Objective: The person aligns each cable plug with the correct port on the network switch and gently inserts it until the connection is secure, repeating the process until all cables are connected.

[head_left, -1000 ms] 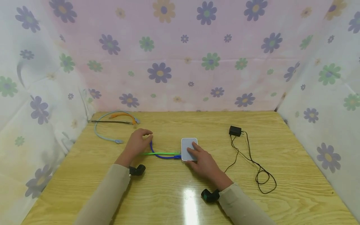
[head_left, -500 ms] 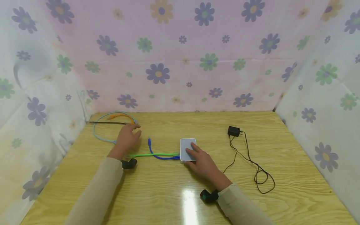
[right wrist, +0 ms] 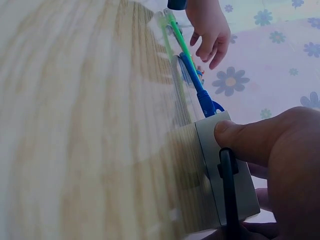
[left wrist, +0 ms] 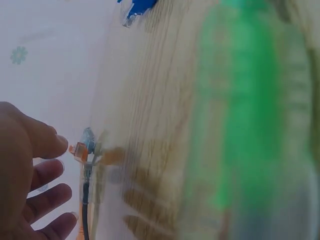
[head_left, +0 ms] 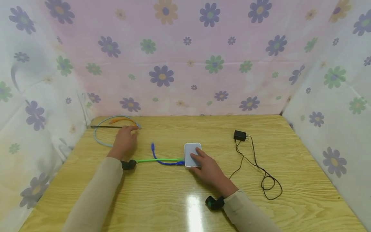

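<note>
My right hand [head_left: 211, 169] holds a small white router-like box [head_left: 189, 150], its thumb on the near side and its fingers spread over the top. A blue network cable [head_left: 170, 164] and a green network cable [head_left: 149, 160] run out from the box's left side. In the right wrist view a black power lead [right wrist: 229, 187] enters the box beside my thumb. My left hand [head_left: 124, 141] hovers by an orange cable [head_left: 118, 119] and a black cable [head_left: 104, 127]. Its fingers are loosely bent, with the orange connector [left wrist: 80, 151] just off the thumb tip in the left wrist view.
A light blue cable [head_left: 100, 140] loops around the orange and black ones at the back left. To the right lies a black power adapter [head_left: 240, 135] with its thin cord coiled on the wooden table [head_left: 162, 199]. Flowered cloth [head_left: 174, 58] walls the back and sides.
My left hand has moved left and back, away from the blue cable's free end, towards the orange and black cables. My right hand stays on the box.
</note>
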Tool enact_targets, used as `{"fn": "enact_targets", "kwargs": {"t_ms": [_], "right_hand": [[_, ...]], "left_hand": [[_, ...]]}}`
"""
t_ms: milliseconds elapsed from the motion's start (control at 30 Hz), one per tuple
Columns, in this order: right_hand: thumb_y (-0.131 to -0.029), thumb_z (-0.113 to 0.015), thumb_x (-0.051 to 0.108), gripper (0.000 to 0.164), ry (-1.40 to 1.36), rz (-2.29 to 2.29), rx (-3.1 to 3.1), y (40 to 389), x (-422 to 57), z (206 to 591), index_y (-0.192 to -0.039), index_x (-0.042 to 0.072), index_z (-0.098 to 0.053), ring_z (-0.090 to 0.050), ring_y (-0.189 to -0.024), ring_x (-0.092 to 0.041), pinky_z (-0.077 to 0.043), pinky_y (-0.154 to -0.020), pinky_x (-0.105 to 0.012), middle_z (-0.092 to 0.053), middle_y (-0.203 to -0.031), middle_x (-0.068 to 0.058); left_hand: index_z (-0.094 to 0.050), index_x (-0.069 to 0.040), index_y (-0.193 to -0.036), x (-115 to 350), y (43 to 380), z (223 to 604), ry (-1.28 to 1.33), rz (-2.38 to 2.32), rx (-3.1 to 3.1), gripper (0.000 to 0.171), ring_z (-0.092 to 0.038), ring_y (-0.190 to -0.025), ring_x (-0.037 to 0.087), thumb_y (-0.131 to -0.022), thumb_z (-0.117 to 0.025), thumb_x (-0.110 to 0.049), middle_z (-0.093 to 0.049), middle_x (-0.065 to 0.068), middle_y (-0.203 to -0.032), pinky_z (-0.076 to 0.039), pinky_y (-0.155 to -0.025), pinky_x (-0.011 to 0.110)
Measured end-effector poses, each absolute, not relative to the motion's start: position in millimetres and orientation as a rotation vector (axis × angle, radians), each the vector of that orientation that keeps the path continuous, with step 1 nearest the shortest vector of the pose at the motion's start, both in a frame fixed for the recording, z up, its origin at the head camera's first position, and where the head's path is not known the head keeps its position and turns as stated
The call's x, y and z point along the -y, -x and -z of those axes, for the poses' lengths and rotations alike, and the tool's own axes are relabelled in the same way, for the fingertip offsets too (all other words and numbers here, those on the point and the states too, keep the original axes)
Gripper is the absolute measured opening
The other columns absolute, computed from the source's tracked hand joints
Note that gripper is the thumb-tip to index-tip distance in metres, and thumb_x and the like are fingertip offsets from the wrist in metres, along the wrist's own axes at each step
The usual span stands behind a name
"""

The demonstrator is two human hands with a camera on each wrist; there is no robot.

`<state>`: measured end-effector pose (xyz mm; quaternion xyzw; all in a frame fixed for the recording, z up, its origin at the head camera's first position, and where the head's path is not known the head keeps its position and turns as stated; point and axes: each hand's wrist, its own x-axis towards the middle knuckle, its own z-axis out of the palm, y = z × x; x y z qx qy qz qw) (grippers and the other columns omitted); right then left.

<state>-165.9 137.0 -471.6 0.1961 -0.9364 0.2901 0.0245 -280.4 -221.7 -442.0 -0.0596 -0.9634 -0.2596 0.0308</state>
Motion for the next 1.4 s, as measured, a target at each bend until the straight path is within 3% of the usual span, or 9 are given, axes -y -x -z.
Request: {"fn": "enact_targets", "kwargs": {"t_ms": [167,433,733,967,1167,1400], "right_hand": [[-0.090,-0.069,0.034,0.055,-0.601,-0.901,2.899,166,-138,472,-0.138,0.011,-0.055,-0.047,-0.132,-0.041,-0.047,-0.100,-0.051,-0.038,-0.153,-0.017],[-0.090,-0.069,0.034,0.055,-0.608,-0.905,2.905,167,-139,473,-0.138,0.011,-0.055,-0.046,-0.133,-0.041,-0.047,-0.101,-0.050,-0.038,-0.153,-0.017],[-0.090,-0.069,0.036,0.057,-0.604,-0.887,2.917,167,-139,476,-0.139,0.012,-0.054,-0.046,-0.133,-0.040,-0.046,-0.101,-0.050,-0.037,-0.154,-0.014],[-0.090,-0.069,0.036,0.056,-0.615,-0.874,2.910,167,-139,477,-0.139,0.012,-0.054,-0.046,-0.133,-0.040,-0.048,-0.100,-0.050,-0.037,-0.154,-0.015],[-0.090,-0.069,0.035,0.056,-0.608,-0.892,2.899,167,-140,478,-0.138,0.012,-0.055,-0.046,-0.134,-0.039,-0.047,-0.101,-0.050,-0.037,-0.154,-0.014],[-0.090,-0.068,0.034,0.055,-0.656,-0.859,2.855,167,-141,481,-0.137,0.008,-0.056,-0.048,-0.129,-0.044,-0.049,-0.097,-0.052,-0.040,-0.151,-0.020]], "left_hand": [[-0.050,-0.002,-0.135,224,287,445,0.207,0.702,2.993,0.039,-0.040,-0.124,0.052,-0.097,-0.040,-0.004,-0.045,0.032,-0.133,-0.033,-0.103,0.067],[-0.052,-0.004,-0.134,222,293,441,0.261,0.581,3.040,0.037,-0.040,-0.121,0.053,-0.101,-0.036,-0.009,-0.043,0.031,-0.135,-0.032,-0.100,0.069],[-0.062,-0.011,-0.127,223,300,442,0.266,0.410,3.040,0.034,-0.046,-0.114,0.050,-0.099,-0.043,-0.010,-0.049,0.026,-0.130,-0.038,-0.091,0.066],[-0.065,-0.010,-0.124,229,313,451,0.320,0.331,3.022,0.036,-0.047,-0.116,0.047,-0.095,-0.046,-0.001,-0.052,0.022,-0.127,-0.035,-0.095,0.068],[-0.069,-0.007,-0.117,227,316,451,0.375,0.292,2.994,0.025,-0.050,-0.116,0.045,-0.098,-0.054,-0.012,-0.059,0.018,-0.124,-0.037,-0.095,0.067],[-0.070,-0.006,-0.115,225,312,448,0.433,0.131,2.969,0.025,-0.054,-0.111,0.044,-0.099,-0.053,-0.018,-0.063,0.017,-0.117,-0.042,-0.089,0.062]]}}
